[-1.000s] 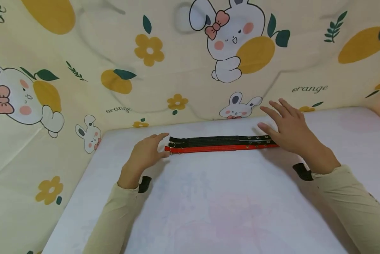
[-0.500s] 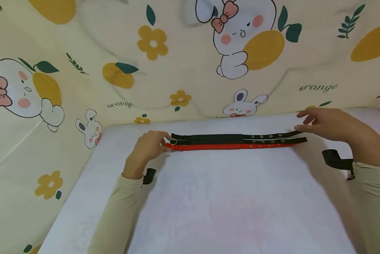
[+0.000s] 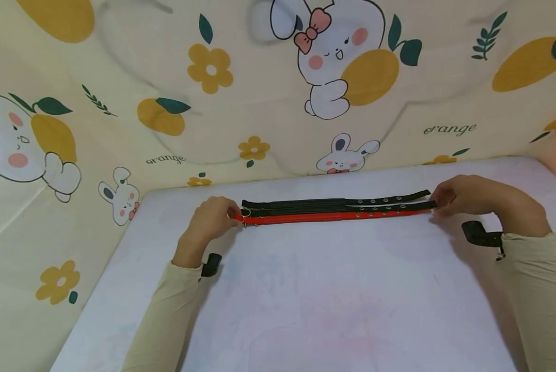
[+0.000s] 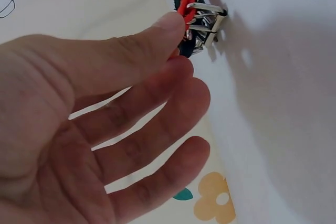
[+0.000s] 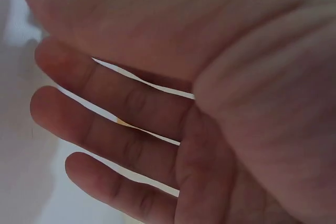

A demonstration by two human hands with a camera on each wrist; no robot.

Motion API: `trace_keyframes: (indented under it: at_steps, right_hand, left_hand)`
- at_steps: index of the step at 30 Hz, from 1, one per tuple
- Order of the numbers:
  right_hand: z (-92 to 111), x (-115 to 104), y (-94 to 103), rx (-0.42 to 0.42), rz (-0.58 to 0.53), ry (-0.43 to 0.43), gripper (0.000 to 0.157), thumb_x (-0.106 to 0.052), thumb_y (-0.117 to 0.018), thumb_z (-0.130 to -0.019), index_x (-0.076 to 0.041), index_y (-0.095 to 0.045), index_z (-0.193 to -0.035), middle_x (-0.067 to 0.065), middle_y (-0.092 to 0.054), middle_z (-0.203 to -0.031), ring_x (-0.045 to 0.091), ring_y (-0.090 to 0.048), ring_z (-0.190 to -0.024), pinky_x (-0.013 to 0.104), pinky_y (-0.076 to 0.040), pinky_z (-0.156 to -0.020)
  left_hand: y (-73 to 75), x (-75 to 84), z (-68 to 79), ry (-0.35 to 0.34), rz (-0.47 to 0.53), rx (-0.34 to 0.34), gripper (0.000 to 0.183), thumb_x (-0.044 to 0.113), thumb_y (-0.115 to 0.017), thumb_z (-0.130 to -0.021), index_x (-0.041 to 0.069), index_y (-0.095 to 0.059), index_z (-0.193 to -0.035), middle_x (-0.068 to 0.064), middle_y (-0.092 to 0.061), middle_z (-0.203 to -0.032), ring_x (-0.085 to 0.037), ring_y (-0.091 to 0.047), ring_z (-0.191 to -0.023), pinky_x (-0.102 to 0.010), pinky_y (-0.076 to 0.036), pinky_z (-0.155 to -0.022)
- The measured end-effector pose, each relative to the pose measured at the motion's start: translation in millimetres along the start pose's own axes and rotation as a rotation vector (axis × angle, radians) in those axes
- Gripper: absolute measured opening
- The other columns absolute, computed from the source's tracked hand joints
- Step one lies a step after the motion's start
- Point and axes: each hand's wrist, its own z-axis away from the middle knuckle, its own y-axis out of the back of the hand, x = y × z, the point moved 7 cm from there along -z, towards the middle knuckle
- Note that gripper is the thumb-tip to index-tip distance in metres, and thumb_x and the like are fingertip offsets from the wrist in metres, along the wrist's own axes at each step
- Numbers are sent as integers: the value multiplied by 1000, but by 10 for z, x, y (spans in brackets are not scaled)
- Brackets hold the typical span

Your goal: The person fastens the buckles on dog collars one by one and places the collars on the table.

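Three narrow collars with metal eyelets lie side by side at the back of the white table. In the head view the red collar point(image 3: 305, 218) is nearest, with a middle black collar point(image 3: 301, 211) and a rear black collar point(image 3: 301, 203) behind it. My left hand point(image 3: 211, 219) pinches the red collar's buckle end; in the left wrist view its thumb presses the red strap beside metal buckles point(image 4: 209, 24), other fingers spread. My right hand point(image 3: 477, 199) has its fingertips right at the eyelet ends of the red and middle black collars; whether it pinches them I cannot tell.
A cream cloth point(image 3: 259, 113) printed with rabbits and oranges hangs behind and to the left of the white table point(image 3: 315, 289). A black strap piece point(image 3: 211, 265) shows at the left wrist, another black strap piece point(image 3: 479, 234) at the right.
My left fingers have closed on the red collar's end. My right hand went right past the eyelets, touched the rear black collar's end, then came down to the nearer ends.
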Motion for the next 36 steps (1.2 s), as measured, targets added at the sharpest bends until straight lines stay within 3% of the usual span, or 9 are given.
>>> trace_keyframes:
  at_steps: [5,13,20,25,31,36]
  right_hand:
    - [10,41,-28,-18,-43,-9,40,-28,-81,-82,-2,-67,-109,3,-73,-98,18,-64,-90,36,-50,-76]
    - [46,94,-155,-103,-110,-18,25,-28,-77,-86,-8,-65,-96,-1,-68,-90,11,-54,-85,30,-43,-74]
    - [84,115,-124,-115,-122,-38,38,-36,-77,-85,-4,-71,-105,5,-74,-101,14,-61,-93,35,-49,-81]
    - [114,91,-95,-140,-137,-32,40,-36,-76,-87,-3,-70,-109,6,-74,-101,15,-63,-91,35,-50,-79]
    - [180,87,-59,-177,-156,-48,50,-39,-72,-90,0,-70,-121,7,-76,-100,15,-66,-89,49,-52,-85]
    - [211,76,-57,-235,-177,-47,44,-35,-69,-93,-3,-70,-123,2,-76,-95,12,-66,-86,39,-51,-82]
  left_hand:
    - [-2,-7,-9,-24,11,-5,19,15,-79,-85,9,-77,-102,-7,-75,-96,-26,-64,-92,-42,-53,-81]
    - [-31,-5,5,-34,42,-35,18,17,-81,-83,10,-78,-100,-5,-74,-92,-23,-62,-88,-38,-52,-77]
    - [-15,-21,31,-25,83,-44,14,16,-80,-84,10,-79,-97,-6,-73,-91,-23,-61,-86,-33,-49,-72]
    - [-23,-32,15,-41,95,-42,16,18,-81,-83,10,-79,-97,-5,-73,-89,-20,-60,-83,-30,-46,-69]
    - [-3,-45,-9,-76,109,-36,16,15,-80,-83,8,-78,-98,-6,-74,-88,-20,-62,-84,-30,-48,-71]
    - [36,-49,-10,-92,117,-36,15,12,-78,-84,9,-79,-99,-5,-75,-90,-20,-65,-86,-34,-51,-76]
